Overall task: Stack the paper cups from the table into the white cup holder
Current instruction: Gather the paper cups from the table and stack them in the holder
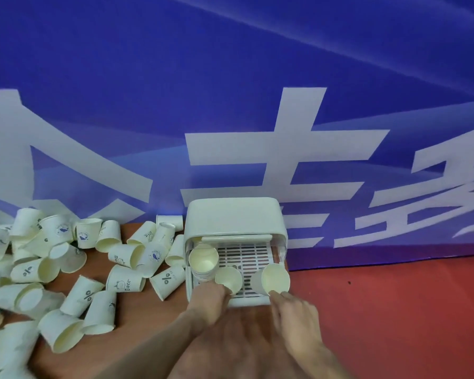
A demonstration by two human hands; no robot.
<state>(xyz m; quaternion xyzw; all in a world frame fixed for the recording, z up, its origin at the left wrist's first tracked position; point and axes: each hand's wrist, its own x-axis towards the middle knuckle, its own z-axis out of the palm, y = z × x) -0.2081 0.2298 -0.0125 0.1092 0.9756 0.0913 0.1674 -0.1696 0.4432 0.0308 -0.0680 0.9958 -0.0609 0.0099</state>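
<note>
The white cup holder (236,214) stood at the back of the worktop (137,335), against the blue banner (230,77) with large white characters. Its front was open and its slotted tray (246,258) was exposed. Three lots of cups sat over that tray. A nested stack of cups (203,259) stood upright in the left rear corner, mouth up, touching the holder's left wall. A single cup (228,279) was held by the left hand (210,299), whose fingers curled round its lower side just in front of the stack. Another single cup (275,277), tilted with its mouth toward the camera, was at the tray's right front corner, and the right hand (293,310) pinched it from below at the rim. Both forearms came in from the bottom edge, close together.

To the left of the holder lay a loose heap of paper cups (52,269), well over twenty, most on their sides, some printed with a percent sign, "Bear" or a round blue mark; an exact count was not possible where they overlapped and blurred at the left edge. The nearest of them touched or nearly touched the holder's left wall. The middle of the tray between the stack and the right-hand cup was open. Right of the holder, the red surface (394,310) was open.
</note>
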